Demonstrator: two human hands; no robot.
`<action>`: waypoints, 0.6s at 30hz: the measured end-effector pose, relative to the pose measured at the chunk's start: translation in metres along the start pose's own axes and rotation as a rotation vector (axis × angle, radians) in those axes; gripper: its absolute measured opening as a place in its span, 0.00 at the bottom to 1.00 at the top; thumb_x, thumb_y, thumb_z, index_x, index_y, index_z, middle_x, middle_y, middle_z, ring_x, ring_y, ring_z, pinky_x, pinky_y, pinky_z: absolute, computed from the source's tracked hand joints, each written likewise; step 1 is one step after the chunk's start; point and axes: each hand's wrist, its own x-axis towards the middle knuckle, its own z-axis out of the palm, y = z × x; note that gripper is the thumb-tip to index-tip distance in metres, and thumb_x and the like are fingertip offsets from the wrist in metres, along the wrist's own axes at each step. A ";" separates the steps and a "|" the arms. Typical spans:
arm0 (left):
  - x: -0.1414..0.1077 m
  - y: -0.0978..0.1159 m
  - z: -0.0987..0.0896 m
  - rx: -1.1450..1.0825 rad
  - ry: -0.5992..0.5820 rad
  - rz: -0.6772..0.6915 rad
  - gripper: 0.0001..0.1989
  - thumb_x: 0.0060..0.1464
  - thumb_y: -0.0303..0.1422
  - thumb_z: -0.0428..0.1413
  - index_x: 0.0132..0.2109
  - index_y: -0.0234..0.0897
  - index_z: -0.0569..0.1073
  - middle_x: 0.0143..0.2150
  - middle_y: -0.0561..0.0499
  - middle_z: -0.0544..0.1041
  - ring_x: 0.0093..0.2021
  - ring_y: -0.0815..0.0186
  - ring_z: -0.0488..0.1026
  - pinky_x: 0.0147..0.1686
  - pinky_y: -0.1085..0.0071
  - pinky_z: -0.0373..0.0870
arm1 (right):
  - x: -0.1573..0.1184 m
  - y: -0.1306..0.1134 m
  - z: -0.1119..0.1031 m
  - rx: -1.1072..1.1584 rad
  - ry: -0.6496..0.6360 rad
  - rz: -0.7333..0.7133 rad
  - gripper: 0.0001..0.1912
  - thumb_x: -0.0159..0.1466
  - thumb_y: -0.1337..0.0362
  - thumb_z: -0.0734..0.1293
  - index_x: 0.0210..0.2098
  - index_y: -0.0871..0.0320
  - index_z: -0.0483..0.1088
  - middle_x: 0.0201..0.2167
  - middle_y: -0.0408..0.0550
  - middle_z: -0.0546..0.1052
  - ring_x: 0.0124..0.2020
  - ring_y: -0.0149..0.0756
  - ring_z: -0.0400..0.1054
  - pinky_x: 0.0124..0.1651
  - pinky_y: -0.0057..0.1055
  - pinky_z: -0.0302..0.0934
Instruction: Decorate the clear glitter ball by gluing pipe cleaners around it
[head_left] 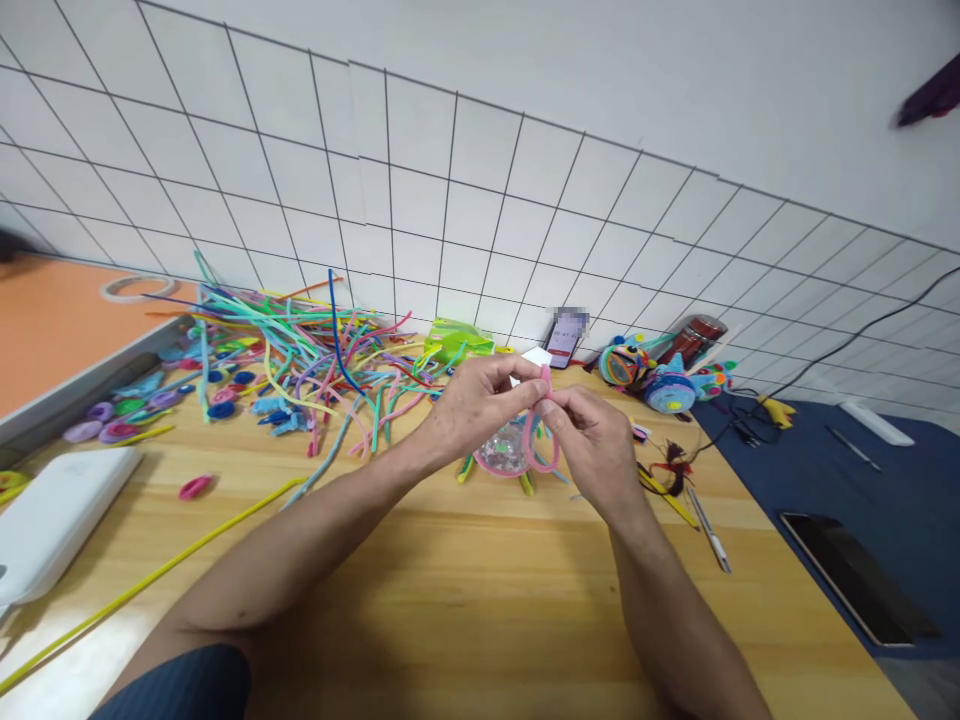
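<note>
Both hands meet above the wooden table, pinching a pink pipe cleaner (556, 455) bent into a loop. My left hand (487, 395) is closed on its upper end, thumb and forefinger pressed together. Just to the right, my right hand (592, 435) grips the same pipe cleaner lower down, with the loop hanging below the fingers. Behind and beneath the hands sits a round, clear, glittery piece with a pink rim (501, 455). Short yellow-green pieces (527, 485) stick out beneath it. My hands hide part of this round piece.
A heap of coloured pipe cleaners (300, 340) spreads at the back left. A white power bank (64, 515) and a long yellow pipe cleaner (165, 575) lie nearer. A phone (566, 337) leans on the tiled wall. Finished-looking crafts (671, 388) and a pen (709, 530) are on the right.
</note>
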 end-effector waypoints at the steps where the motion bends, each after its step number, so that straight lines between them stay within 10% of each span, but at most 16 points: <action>1: 0.001 -0.002 0.001 -0.023 0.003 -0.013 0.13 0.58 0.42 0.64 0.37 0.36 0.81 0.33 0.51 0.78 0.30 0.70 0.69 0.29 0.73 0.63 | 0.000 0.000 0.000 0.006 -0.003 -0.002 0.11 0.71 0.60 0.69 0.32 0.53 0.78 0.28 0.42 0.76 0.29 0.34 0.66 0.35 0.33 0.57; 18: 0.001 0.001 0.001 -0.230 -0.028 -0.100 0.12 0.55 0.39 0.62 0.40 0.35 0.75 0.32 0.55 0.75 0.26 0.74 0.71 0.27 0.77 0.69 | -0.001 0.001 0.004 0.031 0.010 0.025 0.12 0.72 0.58 0.69 0.34 0.53 0.81 0.30 0.44 0.80 0.30 0.35 0.70 0.36 0.33 0.61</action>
